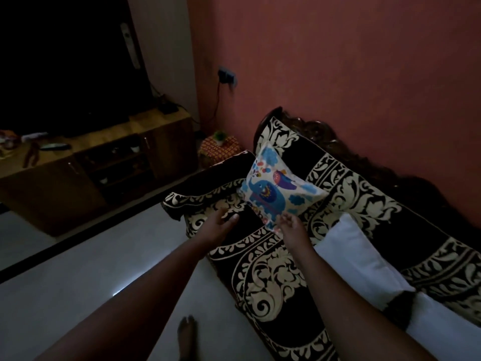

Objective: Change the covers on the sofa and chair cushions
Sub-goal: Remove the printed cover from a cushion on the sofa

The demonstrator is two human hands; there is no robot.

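Observation:
A white cushion with a blue elephant and bird print (278, 190) leans in the far corner of the sofa (260, 272), which is draped in a black and cream floral cloth. My left hand (221, 221) reaches over the seat just left of the cushion's lower edge, fingers relaxed and holding nothing. My right hand (291, 225) is at the cushion's lower corner, palm up with loose fingers, touching or just short of it. Two plain white cushions (361, 259) lie along the seat to the right.
A wooden TV cabinet (86, 162) with a dark screen stands across the room at left. A small table with a potted plant (221, 143) sits beyond the sofa arm. My bare foot (186, 337) stands on the pale floor beside the sofa.

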